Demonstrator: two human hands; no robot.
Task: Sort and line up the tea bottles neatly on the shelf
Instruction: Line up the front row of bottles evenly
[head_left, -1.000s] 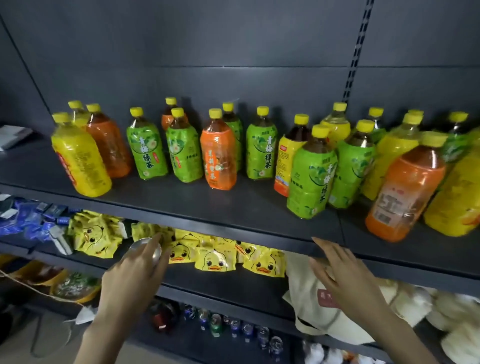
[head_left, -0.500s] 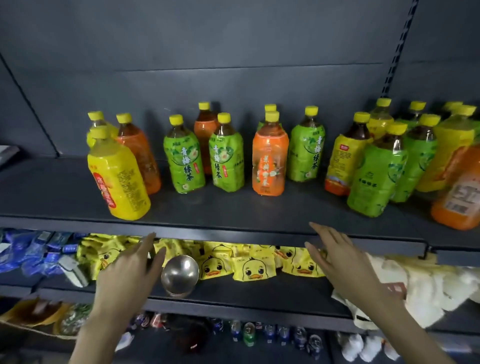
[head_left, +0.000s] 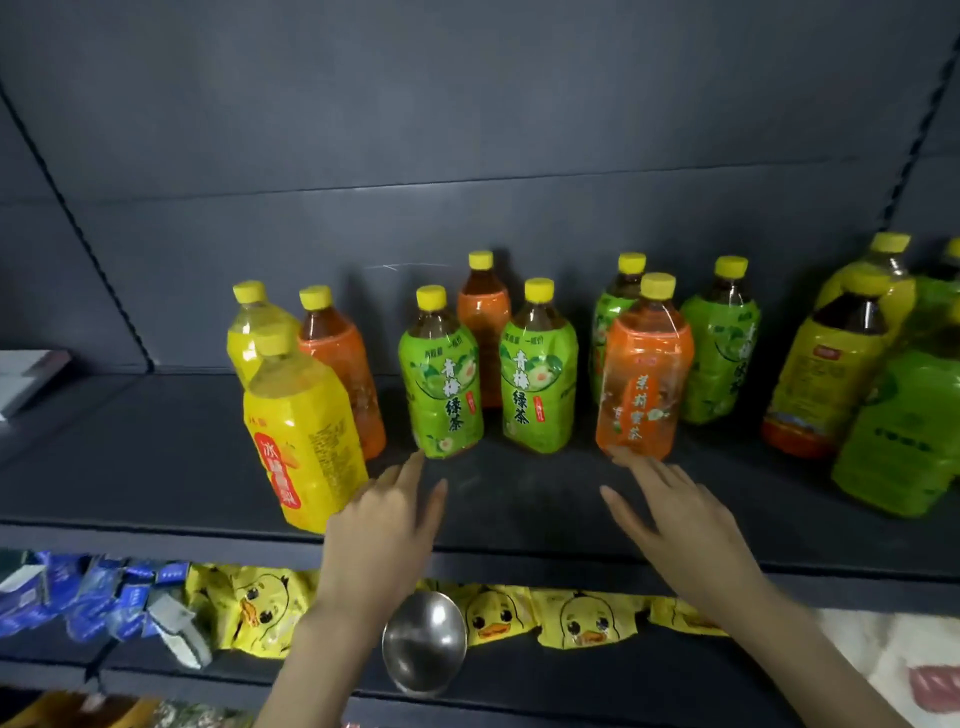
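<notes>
On the dark grey metal shelf stand yellow-capped plastic tea bottles, unsorted, with green, orange and yellow labels mixed. The left hand reaches over the shelf edge, fingers spread, index tip at the base of a green-labelled tea bottle — contact unclear. The right hand, fingers likewise spread, holds nothing, its tips just beside an orange-labelled tea bottle.

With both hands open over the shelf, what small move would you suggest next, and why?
Probably curl the right hand round the orange-labelled plastic tea bottle: its fingertips are at that bottle's base, and it stands mixed in among green-labelled bottles.
</notes>
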